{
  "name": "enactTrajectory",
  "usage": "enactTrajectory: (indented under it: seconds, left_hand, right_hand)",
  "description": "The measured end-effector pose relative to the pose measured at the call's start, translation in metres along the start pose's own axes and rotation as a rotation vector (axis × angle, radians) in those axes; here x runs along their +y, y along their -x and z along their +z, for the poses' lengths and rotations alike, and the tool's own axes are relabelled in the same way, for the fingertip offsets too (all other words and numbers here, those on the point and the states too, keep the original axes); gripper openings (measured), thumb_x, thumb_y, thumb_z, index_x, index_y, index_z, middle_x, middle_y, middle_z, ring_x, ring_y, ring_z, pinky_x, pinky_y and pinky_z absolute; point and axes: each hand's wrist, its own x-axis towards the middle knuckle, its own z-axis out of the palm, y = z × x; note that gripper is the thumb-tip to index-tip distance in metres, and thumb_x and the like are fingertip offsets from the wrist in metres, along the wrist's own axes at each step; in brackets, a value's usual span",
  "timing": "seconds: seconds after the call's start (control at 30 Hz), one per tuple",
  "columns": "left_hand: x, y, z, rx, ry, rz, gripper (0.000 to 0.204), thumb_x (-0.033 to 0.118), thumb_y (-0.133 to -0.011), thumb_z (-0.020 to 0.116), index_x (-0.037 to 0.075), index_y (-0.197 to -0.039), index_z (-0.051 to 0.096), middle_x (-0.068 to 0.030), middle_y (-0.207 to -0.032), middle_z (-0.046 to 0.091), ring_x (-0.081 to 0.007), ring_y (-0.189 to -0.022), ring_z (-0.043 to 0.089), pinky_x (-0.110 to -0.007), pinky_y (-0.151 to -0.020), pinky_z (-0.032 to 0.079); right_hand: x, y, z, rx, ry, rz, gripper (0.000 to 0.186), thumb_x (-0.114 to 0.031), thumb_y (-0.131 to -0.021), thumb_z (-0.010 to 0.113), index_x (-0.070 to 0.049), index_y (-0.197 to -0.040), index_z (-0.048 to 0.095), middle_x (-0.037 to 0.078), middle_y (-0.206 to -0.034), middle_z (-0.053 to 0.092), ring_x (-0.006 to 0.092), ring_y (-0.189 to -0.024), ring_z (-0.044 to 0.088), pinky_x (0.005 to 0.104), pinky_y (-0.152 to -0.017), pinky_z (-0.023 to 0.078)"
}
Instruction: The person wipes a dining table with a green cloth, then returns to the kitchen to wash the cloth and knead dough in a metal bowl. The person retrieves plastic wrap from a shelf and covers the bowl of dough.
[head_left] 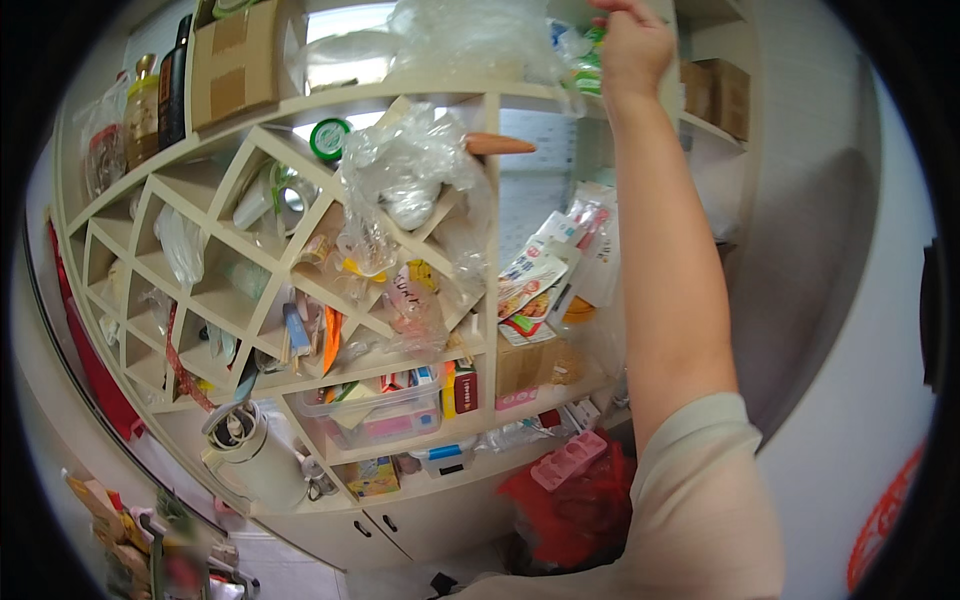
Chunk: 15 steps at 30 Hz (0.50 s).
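My right arm reaches up across the right of the view in a short beige sleeve. At the top edge my right hand (637, 45) is closed, its fingers curled and partly cut off by the edge. What it holds, if anything, is hidden. Just left of it, on the upper shelf, lies a green, white and blue plastic packet (588, 72). Next to that is a heap of clear plastic bags (470, 45). I cannot tell whether the hand touches either. My left hand is not in view.
A white shelf unit with a diamond lattice (210, 238) holds crumpled bags (405, 165) and small goods. Several food packets (545, 265) stand in the right compartment. Lower down are a clear plastic bin (385, 415), a cream kettle (255, 460) and a red bag (570, 515) with a pink mould (568, 460).
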Motion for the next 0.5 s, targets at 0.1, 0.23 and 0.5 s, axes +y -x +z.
enactTrajectory:
  seconds: [0.1,0.23,0.5]
  left_hand:
    - [-0.003,0.012,-0.005,0.016,0.014,-0.078,0.026,0.021,-0.093,0.044,0.007,-0.091,0.065,-0.0183,-0.081,0.066,-0.0365,-0.074,0.062,-0.05,-0.066,0.049]
    - [0.016,0.012,0.004,-0.013,0.048,-0.087,0.026,0.022,-0.093,0.044,0.006,-0.091,0.065,-0.0182,-0.081,0.066,-0.0364,-0.074,0.062,-0.049,-0.066,0.049]
    - [0.015,0.035,0.005,-0.013,0.089,-0.149,0.027,0.023,-0.093,0.043,0.006,-0.09,0.065,-0.0179,-0.08,0.066,-0.0362,-0.074,0.062,-0.049,-0.066,0.049]
  right_hand:
    - [-0.08,0.081,0.01,0.171,-0.138,-0.061,0.019,0.004,-0.077,0.046,0.003,-0.072,0.064,0.009,-0.07,0.064,0.0124,-0.06,0.054,0.0236,-0.054,0.039]
    - [-0.099,0.181,-0.017,0.215,-0.105,0.262,0.021,0.003,-0.078,0.042,0.0,-0.067,0.059,0.005,-0.064,0.059,0.0098,-0.054,0.051,0.0211,-0.049,0.04]
    - [-0.076,0.243,0.003,-0.49,0.36,0.15,0.015,-0.001,-0.074,0.055,-0.001,-0.086,0.065,0.014,-0.084,0.065,0.0283,-0.075,0.062,0.0342,-0.068,0.05]
